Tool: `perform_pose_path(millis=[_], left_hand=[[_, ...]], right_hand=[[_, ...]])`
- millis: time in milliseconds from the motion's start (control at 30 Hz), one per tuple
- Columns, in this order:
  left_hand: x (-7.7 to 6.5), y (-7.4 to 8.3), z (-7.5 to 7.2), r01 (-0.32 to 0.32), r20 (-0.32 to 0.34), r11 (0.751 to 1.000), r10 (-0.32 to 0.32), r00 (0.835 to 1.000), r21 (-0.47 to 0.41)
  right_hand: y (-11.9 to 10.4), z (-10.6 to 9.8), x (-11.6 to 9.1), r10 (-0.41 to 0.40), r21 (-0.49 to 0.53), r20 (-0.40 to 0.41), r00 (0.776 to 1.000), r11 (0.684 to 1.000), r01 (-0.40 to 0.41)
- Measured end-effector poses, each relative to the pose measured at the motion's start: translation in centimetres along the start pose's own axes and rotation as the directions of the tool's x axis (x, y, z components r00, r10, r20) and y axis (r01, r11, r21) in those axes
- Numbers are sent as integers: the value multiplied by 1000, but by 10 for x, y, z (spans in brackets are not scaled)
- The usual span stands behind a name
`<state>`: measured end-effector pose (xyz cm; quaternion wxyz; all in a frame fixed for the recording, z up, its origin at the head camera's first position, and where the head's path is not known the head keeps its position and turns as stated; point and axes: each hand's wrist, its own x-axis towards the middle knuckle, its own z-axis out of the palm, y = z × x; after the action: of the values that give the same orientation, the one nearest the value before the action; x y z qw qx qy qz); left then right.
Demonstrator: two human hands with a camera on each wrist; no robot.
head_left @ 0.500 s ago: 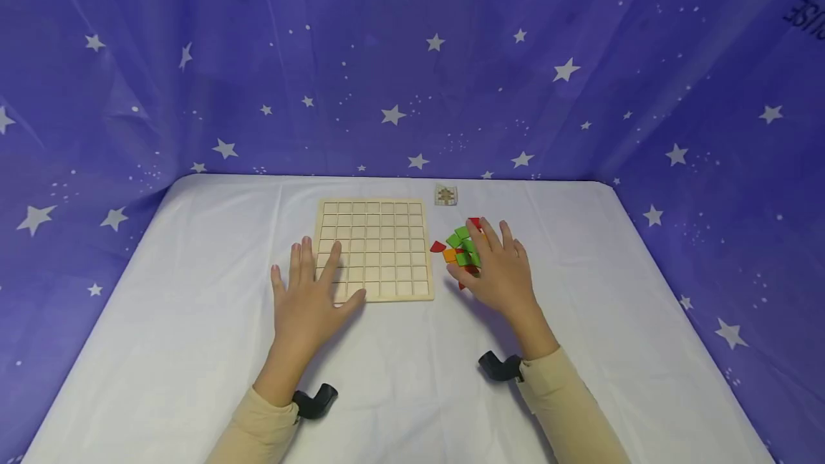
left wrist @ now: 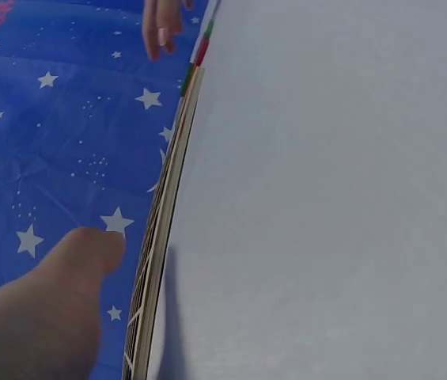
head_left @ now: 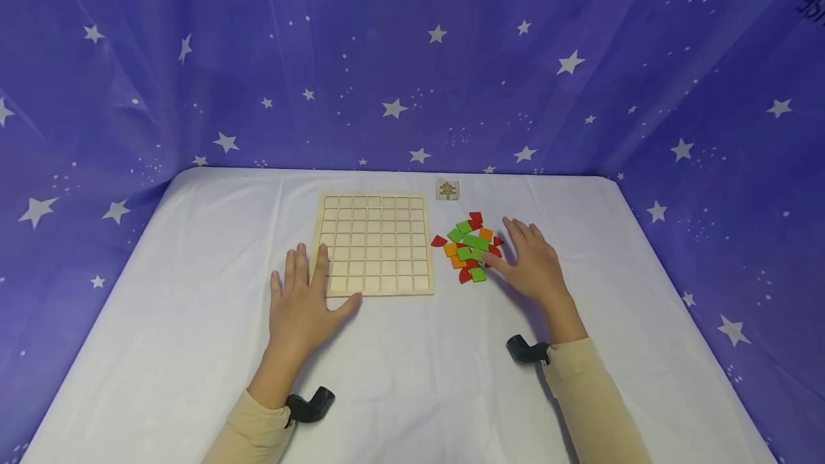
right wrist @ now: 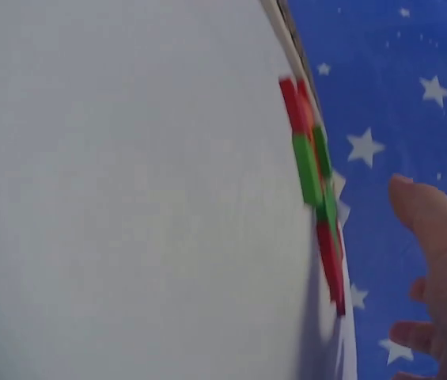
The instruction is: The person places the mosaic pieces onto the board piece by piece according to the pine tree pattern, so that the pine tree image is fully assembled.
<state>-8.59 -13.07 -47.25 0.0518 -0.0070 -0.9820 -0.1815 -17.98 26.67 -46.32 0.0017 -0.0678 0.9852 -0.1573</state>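
A square wooden grid board [head_left: 377, 295] lies on the white table. My left hand [head_left: 301, 310] is at its near left corner, fingers spread and straight, with the index finger overlapping the left edge in the head view. To the right of the board lies a loose pile of flat tiles: green tiles [head_left: 476, 243], orange tiles [head_left: 485, 234] and red tiles [head_left: 439, 241], some of the red ones rounded. Beside the pile's right side my right hand [head_left: 536, 263] hovers with relaxed fingers and holds nothing. Its thumb [right wrist: 425, 210] shows at the right in the right wrist view.
Behind the pile, near the table's back edge, sits a small square piece with a brown pattern [head_left: 447, 190]. A purple curtain with stars [head_left: 393, 77] hangs around the white-covered table [head_left: 399, 392]. Black devices are strapped to both wrists.
My right hand has moved right, off the tile pile, uncovering it. The left hand has shifted slightly left, its index finger now at the board's edge. The head view has tilted slightly.
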Motion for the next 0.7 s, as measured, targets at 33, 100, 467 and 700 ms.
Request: perform_pose_path(millis=[33, 100, 467, 700], left_hand=[[0, -1, 1, -1, 3, 1000, 1, 1000, -9], [-1, -3, 4, -3, 4, 1000, 3, 1000, -28], [0, -21, 22, -7, 5, 998, 7, 1000, -66], [0, -22, 25, -14, 13, 998, 15, 1000, -55]], right_hand=[[4, 0, 1, 2, 9, -2, 1000, 1000, -2], [11, 0, 3, -1, 33, -4, 1000, 999, 1], [29, 3, 15, -79, 149, 17, 997, 986, 76], [36, 9, 20, -99, 131, -4, 995, 986, 99]])
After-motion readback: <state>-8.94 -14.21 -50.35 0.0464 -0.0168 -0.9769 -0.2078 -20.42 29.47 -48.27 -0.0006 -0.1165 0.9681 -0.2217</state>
